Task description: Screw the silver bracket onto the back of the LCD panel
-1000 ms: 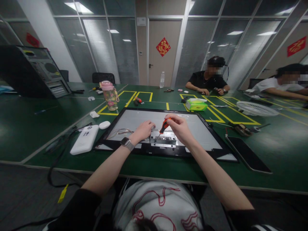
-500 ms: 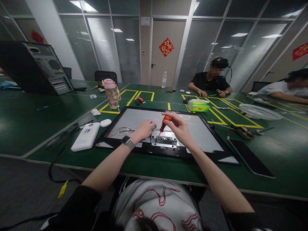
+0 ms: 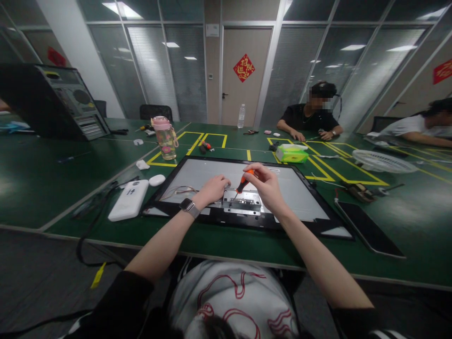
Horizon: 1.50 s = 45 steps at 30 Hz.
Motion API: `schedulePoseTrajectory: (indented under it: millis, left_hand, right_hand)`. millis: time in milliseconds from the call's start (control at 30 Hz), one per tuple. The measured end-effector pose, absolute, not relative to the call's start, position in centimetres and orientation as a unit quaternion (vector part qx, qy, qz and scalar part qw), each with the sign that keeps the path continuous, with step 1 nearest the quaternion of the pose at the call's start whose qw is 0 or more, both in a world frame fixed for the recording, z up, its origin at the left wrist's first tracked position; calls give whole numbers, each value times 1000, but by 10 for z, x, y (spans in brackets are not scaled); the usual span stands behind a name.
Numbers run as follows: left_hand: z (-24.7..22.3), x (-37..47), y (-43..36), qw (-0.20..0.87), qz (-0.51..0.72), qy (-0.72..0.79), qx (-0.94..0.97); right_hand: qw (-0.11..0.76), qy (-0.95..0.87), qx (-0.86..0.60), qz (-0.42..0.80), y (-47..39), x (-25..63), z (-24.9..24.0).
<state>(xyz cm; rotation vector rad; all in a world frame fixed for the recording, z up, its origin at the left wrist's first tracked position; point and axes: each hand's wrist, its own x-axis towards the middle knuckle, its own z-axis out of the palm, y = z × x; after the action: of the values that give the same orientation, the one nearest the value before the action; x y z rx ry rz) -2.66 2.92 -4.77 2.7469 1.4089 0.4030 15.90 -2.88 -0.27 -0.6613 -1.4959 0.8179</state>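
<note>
My right hand (image 3: pixel 266 186) is closed around the orange-and-black handle of a screwdriver (image 3: pixel 242 182). The shaft slants down to the left, its tip at the left end of a metal bracket (image 3: pixel 243 207). That bracket lies on the near part of a flat display panel (image 3: pixel 296 193) with a grey back and black frame. My left hand (image 3: pixel 214 189), below a wristwatch, rests on the panel beside the bracket's upper left corner. Its fingers are bent and close together; what they grip, if anything, is hidden. Thin wires (image 3: pixel 181 189) run along the panel left of this hand.
Left of the panel are a white power bank (image 3: pixel 129 200), a white oval case (image 3: pixel 157 180) and a pink-lidded bottle (image 3: pixel 165 139). A black phone-like slab (image 3: pixel 367 226) lies right. Behind stand a green tissue pack (image 3: pixel 292 153) and a water bottle (image 3: pixel 241 116). Two people sit far right.
My right hand has shifted slightly right, and the screwdriver leans further over to the right, its tip still on the bracket. My left hand stays in place. The whole view has moved a little.
</note>
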Motion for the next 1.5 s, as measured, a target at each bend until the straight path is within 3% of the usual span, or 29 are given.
schedulePoseTrajectory:
  millis: [467,733,967,1100,1333,1500]
  left_hand:
    - [-48,-26,31,16,129,449,884]
    - [-44,-26,26,26,130,454,881]
    - [-48,-27,30,12,132,453,882]
    - [-48,-27,30,17,136,450,883]
    - [-48,-27,30,23,133,447,884]
    - [-45,-26,28,19,125,456,881]
  right_hand:
    - [598,-645,-289,378,-23,161,-3]
    - [529,-715,-245,387,-30,169,2]
    - [577,-728,-306,209,-31,168,3]
    - [539,-747,-279,271,-36,168,7]
    - [607,-681,-276,303,-33,163,1]
    - [565,-708,-269,328,-36,163,3]
